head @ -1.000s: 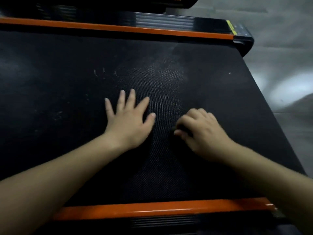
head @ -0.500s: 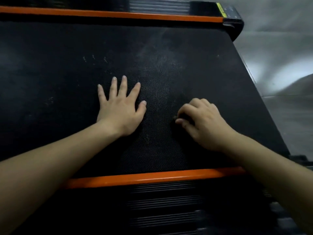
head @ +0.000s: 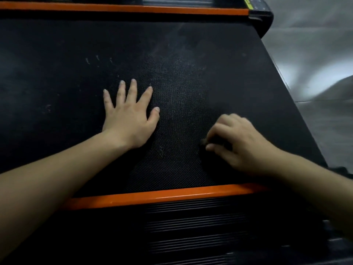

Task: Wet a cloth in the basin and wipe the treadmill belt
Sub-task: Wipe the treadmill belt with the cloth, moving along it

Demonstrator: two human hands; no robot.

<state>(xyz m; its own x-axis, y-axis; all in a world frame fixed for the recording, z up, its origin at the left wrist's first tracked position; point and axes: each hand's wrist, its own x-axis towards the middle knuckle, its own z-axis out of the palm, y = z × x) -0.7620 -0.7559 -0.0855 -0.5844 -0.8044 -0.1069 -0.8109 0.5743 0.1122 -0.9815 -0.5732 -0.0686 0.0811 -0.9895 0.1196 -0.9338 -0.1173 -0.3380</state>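
— What is the surface like, and the room?

— The treadmill belt point(head: 191, 73) is black and finely dimpled, with pale dusty smears across its middle and a few small light marks towards the far side. A near orange rail point(head: 162, 196) borders it on the person's side, a far orange rail point(head: 124, 8) runs along the opposite edge, and a ribbed black side deck point(head: 191, 226) lies closest to the camera. Pale grey floor point(head: 315, 54) shows at the right, dimly lit.

— And the hands?

— The left hand point(head: 129, 115) lies flat on the belt, fingers straight and spread, holding nothing. The right hand point(head: 238, 144), well apart from it, has its fingers curled down round a small dark wad.

— The cloth?

— Probably. The cloth point(head: 204, 142) shows only as a blurred dark lump at the right fingertips, against the belt.
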